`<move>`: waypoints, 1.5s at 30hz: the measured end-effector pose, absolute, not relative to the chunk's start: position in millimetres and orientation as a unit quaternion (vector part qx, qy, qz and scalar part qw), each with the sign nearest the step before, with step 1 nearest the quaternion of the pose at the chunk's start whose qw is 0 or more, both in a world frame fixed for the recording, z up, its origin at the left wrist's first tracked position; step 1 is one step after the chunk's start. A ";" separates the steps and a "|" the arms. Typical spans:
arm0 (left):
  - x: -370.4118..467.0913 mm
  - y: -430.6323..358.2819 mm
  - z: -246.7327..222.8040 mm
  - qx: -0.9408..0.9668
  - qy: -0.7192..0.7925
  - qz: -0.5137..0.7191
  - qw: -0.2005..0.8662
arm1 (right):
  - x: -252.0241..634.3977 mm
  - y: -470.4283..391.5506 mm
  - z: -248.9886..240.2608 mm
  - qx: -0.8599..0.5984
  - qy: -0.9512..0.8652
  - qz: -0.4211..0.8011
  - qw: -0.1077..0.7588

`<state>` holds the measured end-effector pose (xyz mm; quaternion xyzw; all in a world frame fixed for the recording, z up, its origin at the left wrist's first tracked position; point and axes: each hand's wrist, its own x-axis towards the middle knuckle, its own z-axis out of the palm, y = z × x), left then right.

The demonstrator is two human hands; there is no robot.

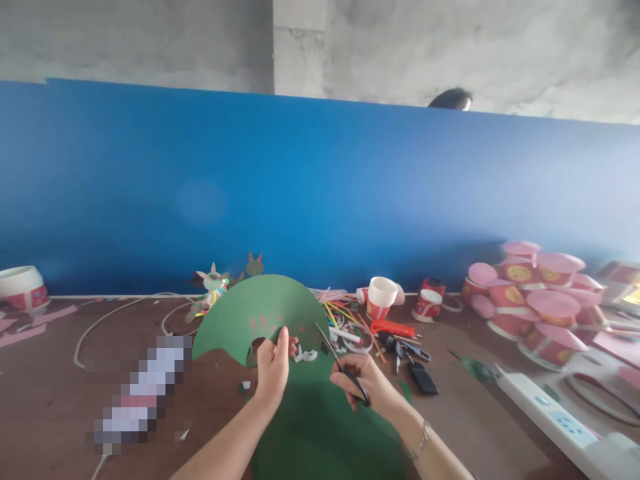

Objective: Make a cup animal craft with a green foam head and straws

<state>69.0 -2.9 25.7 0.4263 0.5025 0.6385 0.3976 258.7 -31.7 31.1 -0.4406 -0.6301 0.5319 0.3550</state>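
Observation:
My left hand (273, 367) pinches a large curved piece of green paper (270, 300) by its inner edge, thumb on top. The paper fans up and away from me, with small reddish marks on its face. In my right hand (367, 380) is a pair of scissors (334, 353), fingers in the black handles, the blades pointing up and left just beside the paper's right end. Whether the blades touch the paper I cannot tell. Below both hands lies a darker green sheet (330, 427) on the brown table. White paper scraps (306, 355) show between the hands.
A blue partition (300, 180) stands behind the table. To the right are paper cups topped with pink discs (555, 303), a power strip (545, 407), keys (399, 353) and a red cutter (393, 328). Paper rabbit figures (213, 283) stand at the back; a blurred-out object (145, 393) lies left.

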 end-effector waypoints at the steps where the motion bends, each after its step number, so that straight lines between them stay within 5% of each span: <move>1: 69.0 -3.4 25.8 0.418 0.498 0.647 0.398 | 259.4 -31.7 30.7 -0.442 -0.635 0.530 0.347; 36: 73.1 -14.3 42.3 0.515 0.500 0.584 0.379 | 254.9 -33.1 32.1 -0.491 -0.663 0.483 0.295; 45: 73.9 -13.2 33.8 0.545 0.501 0.551 0.385 | 247.3 -34.3 30.6 -0.480 -0.653 0.480 0.336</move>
